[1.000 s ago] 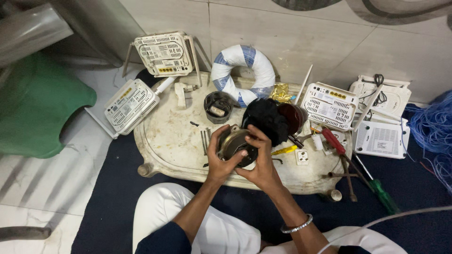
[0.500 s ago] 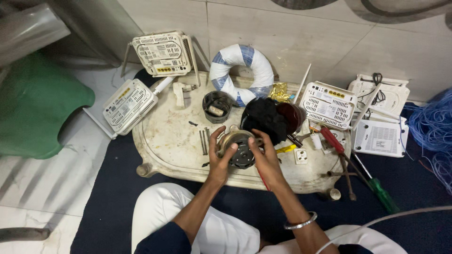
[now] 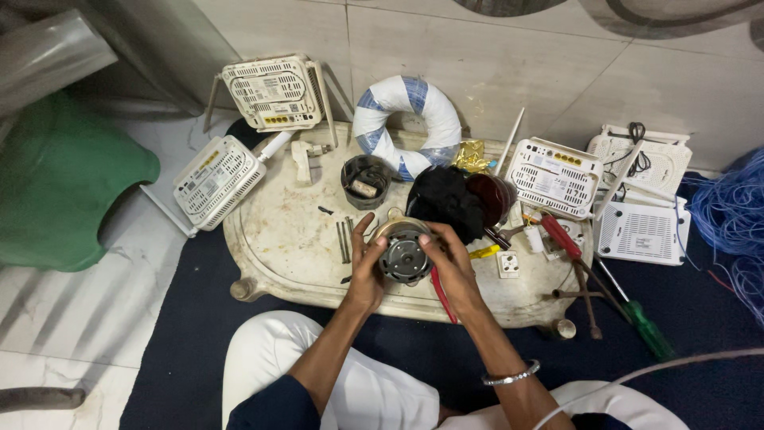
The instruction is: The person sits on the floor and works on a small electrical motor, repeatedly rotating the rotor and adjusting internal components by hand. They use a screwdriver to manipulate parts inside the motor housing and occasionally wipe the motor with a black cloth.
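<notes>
Seated at the stained white tray (image 3: 278, 247), we hold a round metal motor (image 3: 404, 253) between both hands, its flat face turned up toward us, its axis pointing at our head. Our left hand (image 3: 364, 271) cups its left rim, fingers curled; our right hand (image 3: 450, 267) grips the right rim, equally near. A black cloth (image 3: 444, 199) lies just beyond; red-handled pliers (image 3: 440, 293) rest under the right hand.

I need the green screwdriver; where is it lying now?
In the head view the green screwdriver lies at the right on the dark mat, just off the white tray, below the white router.
</notes>
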